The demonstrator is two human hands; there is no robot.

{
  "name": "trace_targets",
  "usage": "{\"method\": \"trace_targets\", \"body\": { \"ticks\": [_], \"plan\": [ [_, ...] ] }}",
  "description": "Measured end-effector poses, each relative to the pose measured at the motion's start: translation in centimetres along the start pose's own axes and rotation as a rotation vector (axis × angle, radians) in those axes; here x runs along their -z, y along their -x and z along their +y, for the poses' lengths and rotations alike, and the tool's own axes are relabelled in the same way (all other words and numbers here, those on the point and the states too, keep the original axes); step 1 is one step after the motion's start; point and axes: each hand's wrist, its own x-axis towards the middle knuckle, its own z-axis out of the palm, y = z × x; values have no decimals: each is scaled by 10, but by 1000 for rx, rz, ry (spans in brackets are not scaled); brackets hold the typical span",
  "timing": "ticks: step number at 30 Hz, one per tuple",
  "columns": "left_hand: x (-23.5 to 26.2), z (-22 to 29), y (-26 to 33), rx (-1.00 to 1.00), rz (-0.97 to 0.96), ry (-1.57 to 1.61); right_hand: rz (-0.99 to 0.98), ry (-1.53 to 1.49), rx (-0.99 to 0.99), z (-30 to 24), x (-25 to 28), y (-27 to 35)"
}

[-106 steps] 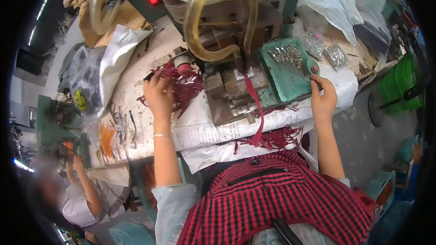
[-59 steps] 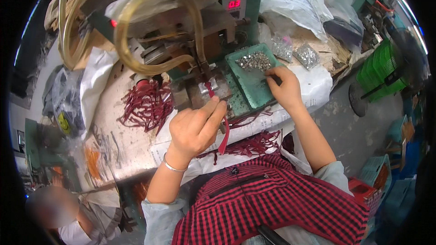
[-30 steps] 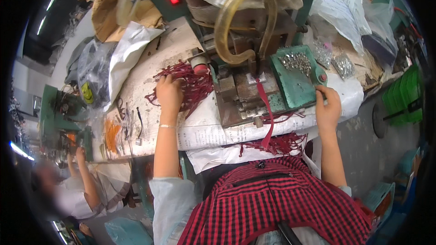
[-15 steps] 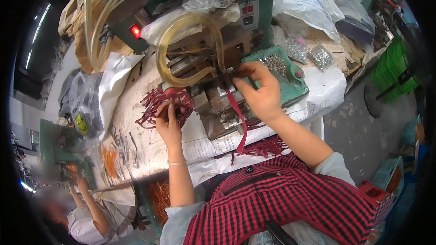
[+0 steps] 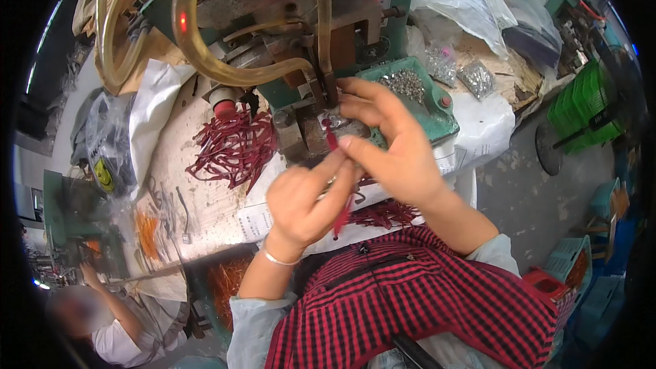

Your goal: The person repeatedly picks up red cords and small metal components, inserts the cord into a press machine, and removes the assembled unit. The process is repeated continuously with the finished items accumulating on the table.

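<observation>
A dark red strap (image 5: 331,138) runs from the metal plate of a bench press (image 5: 309,138) toward me. My left hand (image 5: 304,201) is closed on this strap just in front of the plate, and its lower end hangs below my fingers. Close by on the right, my right hand (image 5: 400,147) has its thumb tip beside the strap and my left fingertips. Its other fingers reach apart from the thumb to the press's upright tooling (image 5: 329,92). Whether they touch it, I cannot tell. A loose pile of dark red straps (image 5: 236,147) lies left of the press.
Behind my right hand is a green tray (image 5: 437,99) of small metal parts. Bags of metal pieces (image 5: 476,80) lie beyond it. Thick clear hoses (image 5: 188,34) loop across the press. More red straps (image 5: 386,214) lie at the table's front edge. Another person (image 5: 140,328) sits at lower left.
My left hand has moved right from the strap pile to the strap at the press and closed on it. My right hand's fingers have spread. The view has shifted nearer the press.
</observation>
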Motion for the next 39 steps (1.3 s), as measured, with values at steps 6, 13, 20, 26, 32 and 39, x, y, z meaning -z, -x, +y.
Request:
{"method": "trace_targets", "body": {
  "ticks": [6,13,20,26,32,39],
  "plan": [
    [-22,-2,1,-16,24,55,512,361,138,74,109,-29],
    [-25,-2,6,1,41,50,220,920,-228,100,141,20],
    [-13,19,15,255,-19,152,247,1307,32,105,109,11],
    [42,31,66,336,-111,13,250,1331,103,117,116,17],
    [86,-65,54,684,162,-367,220,1432,96,122,123,11],
    [61,-218,186,690,-662,-653,403,1099,195,110,126,16]
  ]
}}
